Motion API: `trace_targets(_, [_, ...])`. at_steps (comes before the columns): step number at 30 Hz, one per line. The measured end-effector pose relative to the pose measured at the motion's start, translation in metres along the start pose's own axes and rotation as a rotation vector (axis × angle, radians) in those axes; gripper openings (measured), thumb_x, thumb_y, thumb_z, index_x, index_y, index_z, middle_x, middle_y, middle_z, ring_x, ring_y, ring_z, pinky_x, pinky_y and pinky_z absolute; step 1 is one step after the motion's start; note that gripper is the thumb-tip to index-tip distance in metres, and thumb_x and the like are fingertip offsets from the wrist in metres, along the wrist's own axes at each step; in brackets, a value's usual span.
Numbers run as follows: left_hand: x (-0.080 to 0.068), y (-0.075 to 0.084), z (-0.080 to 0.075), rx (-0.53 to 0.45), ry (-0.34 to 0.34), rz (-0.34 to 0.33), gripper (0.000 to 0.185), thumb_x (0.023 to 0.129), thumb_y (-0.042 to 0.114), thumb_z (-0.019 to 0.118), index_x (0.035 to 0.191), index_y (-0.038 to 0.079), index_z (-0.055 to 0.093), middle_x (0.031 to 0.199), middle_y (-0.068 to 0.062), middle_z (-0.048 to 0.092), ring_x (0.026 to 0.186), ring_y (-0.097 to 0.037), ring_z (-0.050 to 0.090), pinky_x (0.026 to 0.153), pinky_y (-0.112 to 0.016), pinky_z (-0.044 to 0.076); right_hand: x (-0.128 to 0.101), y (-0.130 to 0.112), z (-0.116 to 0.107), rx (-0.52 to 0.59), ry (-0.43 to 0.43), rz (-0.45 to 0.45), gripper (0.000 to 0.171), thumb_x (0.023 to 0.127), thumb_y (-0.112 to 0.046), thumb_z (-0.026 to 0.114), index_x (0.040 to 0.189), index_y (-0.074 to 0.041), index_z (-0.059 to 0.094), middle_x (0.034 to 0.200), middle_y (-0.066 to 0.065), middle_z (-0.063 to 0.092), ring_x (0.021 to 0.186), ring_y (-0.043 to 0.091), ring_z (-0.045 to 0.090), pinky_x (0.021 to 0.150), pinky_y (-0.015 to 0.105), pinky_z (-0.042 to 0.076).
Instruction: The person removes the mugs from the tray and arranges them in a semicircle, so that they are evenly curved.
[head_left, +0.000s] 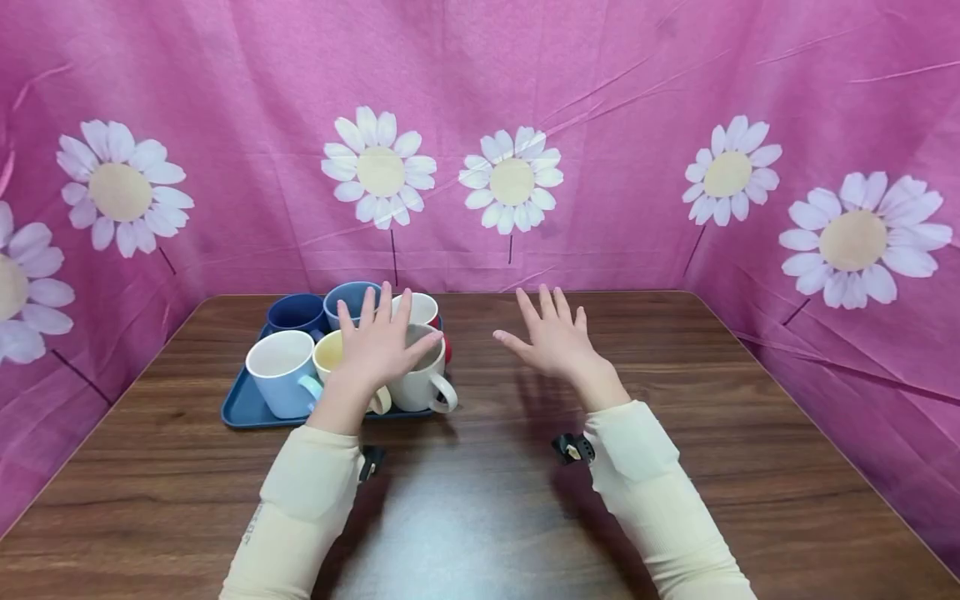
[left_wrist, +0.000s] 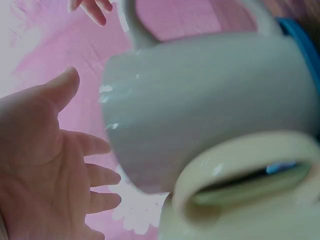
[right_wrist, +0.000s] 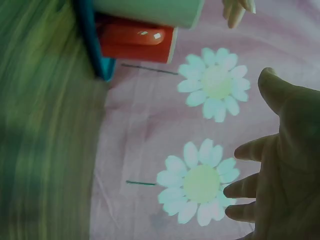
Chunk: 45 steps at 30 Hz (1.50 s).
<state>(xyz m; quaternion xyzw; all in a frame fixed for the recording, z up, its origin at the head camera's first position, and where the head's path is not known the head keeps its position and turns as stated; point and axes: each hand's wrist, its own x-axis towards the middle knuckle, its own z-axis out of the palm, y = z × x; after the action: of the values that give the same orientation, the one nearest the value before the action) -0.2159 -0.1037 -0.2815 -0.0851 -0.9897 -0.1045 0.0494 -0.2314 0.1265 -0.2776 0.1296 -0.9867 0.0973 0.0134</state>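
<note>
Several mugs stand upright in two rows on a blue tray at the table's left. In front are a light blue mug, a yellow mug and a pale grey mug. Behind them stand a dark blue mug, a medium blue mug and a mug with white inside and red outside. My left hand is spread above the yellow and grey mugs, holding nothing. To the right, my right hand hovers over bare wood, fingers apart, also holding nothing.
The brown wooden table reaches back to a pink curtain printed with white daisies, which also flanks both sides. Dark wrist devices show under the left cuff and right cuff.
</note>
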Motion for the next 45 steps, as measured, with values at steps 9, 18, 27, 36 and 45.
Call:
trace_targets(9, [-0.023, -0.027, -0.019, -0.019, 0.068, -0.001, 0.085, 0.080, 0.066, 0.029, 0.139, 0.007, 0.014, 0.141, -0.021, 0.003, 0.126, -0.036, -0.005, 0.088, -0.057, -0.017, -0.015, -0.025, -0.008, 0.080, 0.094, -0.062, 0.076, 0.083, -0.057, 0.038, 0.140, -0.013, 0.014, 0.141, 0.019, 0.008, 0.127, 0.033, 0.000, 0.095, 0.056, 0.004])
trace_targets(18, [-0.046, -0.056, -0.027, -0.005, 0.152, -0.047, 0.087, 0.080, 0.065, 0.033, 0.137, 0.001, 0.016, 0.138, -0.027, 0.008, 0.125, -0.040, -0.001, 0.087, -0.061, -0.014, -0.019, -0.049, 0.005, 0.143, 0.147, -0.122, 0.073, 0.084, -0.055, 0.039, 0.139, -0.012, 0.018, 0.139, 0.020, 0.017, 0.127, 0.034, 0.009, 0.096, 0.053, 0.010])
trace_targets(27, [-0.067, -0.098, -0.032, -0.117, 0.150, -0.096, 0.091, 0.080, 0.059, 0.040, 0.137, -0.002, 0.003, 0.136, -0.032, 0.004, 0.123, -0.044, -0.005, 0.082, -0.065, -0.013, -0.019, -0.066, 0.028, 0.268, 0.212, -0.129, 0.063, 0.086, -0.045, 0.045, 0.131, -0.003, 0.035, 0.127, 0.021, 0.038, 0.117, 0.033, 0.034, 0.091, 0.049, 0.028])
trace_targets(36, [-0.080, -0.140, -0.031, -0.246, 0.150, -0.108, 0.103, 0.074, 0.052, 0.058, 0.136, -0.003, -0.004, 0.137, -0.031, -0.002, 0.123, -0.045, -0.006, 0.083, -0.065, -0.012, -0.015, -0.073, 0.053, 0.443, 0.220, -0.082, 0.059, 0.086, -0.043, 0.044, 0.127, 0.000, 0.039, 0.120, 0.020, 0.045, 0.110, 0.034, 0.041, 0.086, 0.046, 0.035])
trace_targets(45, [-0.084, -0.173, -0.016, -0.286, 0.109, -0.152, 0.108, 0.071, 0.050, 0.063, 0.134, -0.006, -0.004, 0.135, -0.034, -0.004, 0.120, -0.049, -0.007, 0.081, -0.069, -0.005, -0.016, -0.070, 0.070, 0.529, 0.173, -0.045, 0.053, 0.088, -0.041, 0.043, 0.119, 0.002, 0.046, 0.113, 0.019, 0.051, 0.103, 0.030, 0.048, 0.084, 0.042, 0.038])
